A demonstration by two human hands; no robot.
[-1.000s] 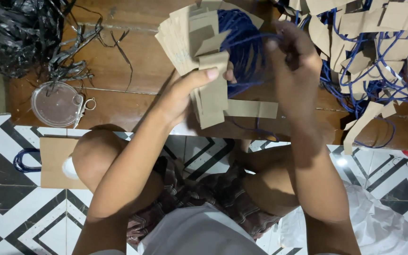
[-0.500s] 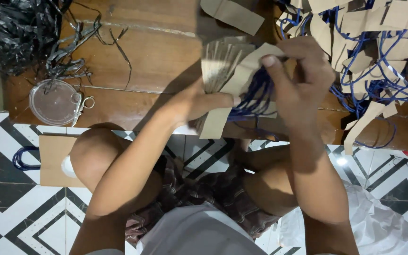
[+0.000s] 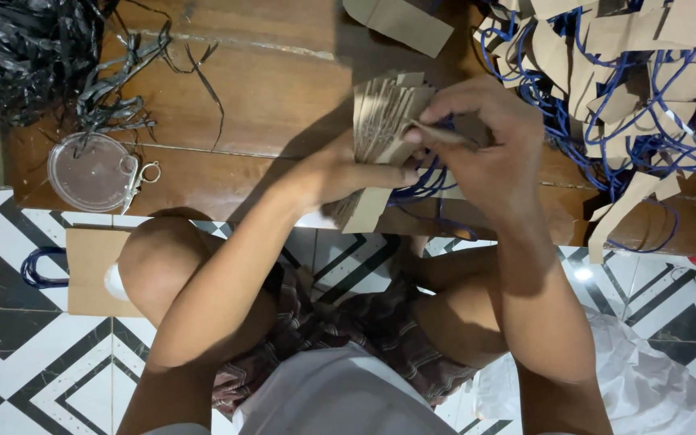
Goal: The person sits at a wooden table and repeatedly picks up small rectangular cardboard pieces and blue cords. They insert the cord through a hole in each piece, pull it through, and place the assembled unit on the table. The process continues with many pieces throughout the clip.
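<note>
The left hand (image 3: 340, 173) grips a fanned stack of brown card strips (image 3: 380, 121), its fingers closed around the lower part, and holds it just above the near edge of the wooden table (image 3: 267, 97). The right hand (image 3: 493, 153) pinches one strip at the top of that stack between thumb and forefinger, fingers narrow and closed on the card. Blue cords (image 3: 424, 185) hang from the strips under both hands.

As far as can be judged, the work is partway through. The stack in hand holds a fair number of gathered strips, while a large loose pile of strips with blue cords (image 3: 630, 89) still lies unsorted at the far right corner of the table. A single folded card piece (image 3: 400, 22) lies at the far edge.

A tangle of black plastic strands (image 3: 26, 48) fills the far left corner, and a clear round lid (image 3: 90, 171) with small scissors beside it sits near the left near edge. On the tiled floor (image 3: 10, 354), a brown paper bag with a blue handle (image 3: 94, 270) lies flat beside the person's knee.
</note>
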